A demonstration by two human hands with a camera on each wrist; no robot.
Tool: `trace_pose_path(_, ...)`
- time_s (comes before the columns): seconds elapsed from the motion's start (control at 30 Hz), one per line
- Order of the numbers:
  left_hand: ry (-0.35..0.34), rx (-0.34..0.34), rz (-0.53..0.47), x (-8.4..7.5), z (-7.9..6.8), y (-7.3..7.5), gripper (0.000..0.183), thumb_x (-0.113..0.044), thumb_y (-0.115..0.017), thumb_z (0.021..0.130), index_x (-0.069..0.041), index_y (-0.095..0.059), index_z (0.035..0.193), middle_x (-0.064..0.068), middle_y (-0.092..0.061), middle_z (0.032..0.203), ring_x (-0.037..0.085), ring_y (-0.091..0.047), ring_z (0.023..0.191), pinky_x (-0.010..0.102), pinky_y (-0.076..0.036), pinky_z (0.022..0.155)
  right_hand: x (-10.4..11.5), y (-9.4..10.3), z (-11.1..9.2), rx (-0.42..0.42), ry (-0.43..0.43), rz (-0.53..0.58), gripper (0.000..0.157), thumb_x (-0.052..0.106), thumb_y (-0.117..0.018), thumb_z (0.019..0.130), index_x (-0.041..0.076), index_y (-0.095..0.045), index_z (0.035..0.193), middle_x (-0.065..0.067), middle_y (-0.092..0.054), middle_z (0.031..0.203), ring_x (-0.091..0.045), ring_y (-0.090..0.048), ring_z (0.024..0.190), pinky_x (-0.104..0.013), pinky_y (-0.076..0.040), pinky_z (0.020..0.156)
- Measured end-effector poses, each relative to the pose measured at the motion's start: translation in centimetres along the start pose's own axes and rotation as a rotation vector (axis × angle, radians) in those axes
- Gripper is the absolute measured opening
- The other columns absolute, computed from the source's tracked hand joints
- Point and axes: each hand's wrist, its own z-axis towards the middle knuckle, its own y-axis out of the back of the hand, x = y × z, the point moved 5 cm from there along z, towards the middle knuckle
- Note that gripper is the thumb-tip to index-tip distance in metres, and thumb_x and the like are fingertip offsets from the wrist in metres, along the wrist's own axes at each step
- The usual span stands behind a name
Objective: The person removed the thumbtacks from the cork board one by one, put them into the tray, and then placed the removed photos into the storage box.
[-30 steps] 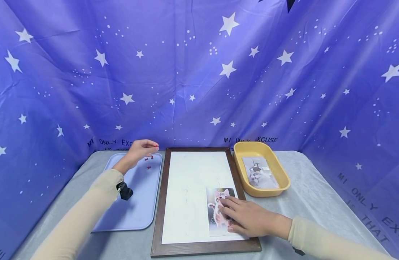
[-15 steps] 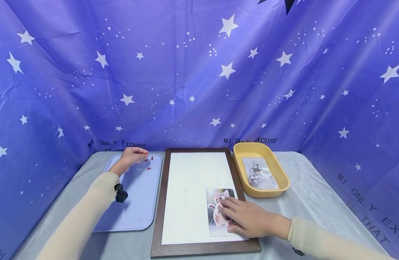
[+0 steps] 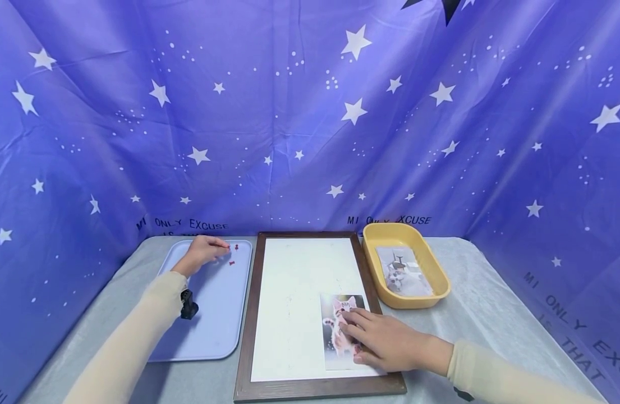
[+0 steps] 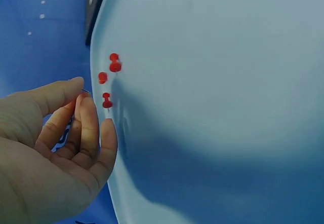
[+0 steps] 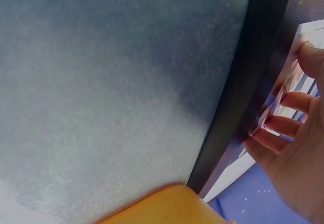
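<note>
My left hand [image 3: 203, 253] is over the far right part of the pale blue tray [image 3: 214, 331]. Between its thumb and fingertips it pinches a push pin [image 4: 86, 90], of which only the thin metal point shows in the left wrist view. Right by those fingertips, several red push pins [image 4: 115, 63] lie along the tray's edge. With fingers spread, my right hand [image 3: 390, 339] rests on a kitten photo [image 3: 332, 350]. This photo lies on the lower right of a white board [image 3: 294, 280] with a dark brown frame [image 3: 249, 331].
Beyond the board's right side stands a yellow basin [image 3: 436, 264] with another photo [image 3: 405, 275] in it. A grey cloth [image 3: 491, 314] covers the table. Blue starry curtains [image 3: 310, 129] enclose the back and sides.
My left hand has moved left and down, from above the tray's far edge to close by the pins on it. The right hand and the kitten photo have stayed put.
</note>
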Motion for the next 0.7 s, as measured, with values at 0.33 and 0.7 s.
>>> trace_pose_path(0.33, -0.039, -0.017, 0.083, 0.09, 0.09, -0.75, 0.023, -0.003, -0.073, 0.09, 0.011, -0.073, 0.108, 0.026, -0.071, 0.117, 0.009, -0.058, 0.073, 0.026, -0.051, 0.061, 0.05, 0.02, -0.11, -0.013, 0.005, -0.004, 0.06, 0.054, -0.039, 0.106, 0.016, -0.045, 0.153, -0.011, -0.043, 0.16, -0.034, -0.043, 0.146, -0.052, -0.05, 0.109)
trace_pose_path(0.7, -0.047, -0.04, 0.121, 0.34, 0.4, -0.91, 0.02, -0.004, -0.075, 0.088, 0.01, -0.075, 0.102, 0.02, -0.075, 0.104, 0.009, -0.055, 0.072, 0.026, -0.05, 0.06, 0.1, 0.1, -0.05, -0.023, 0.011, -0.013, 0.061, 0.054, -0.039, 0.106, 0.016, -0.045, 0.153, -0.01, -0.043, 0.159, -0.033, -0.044, 0.145, -0.051, -0.05, 0.108)
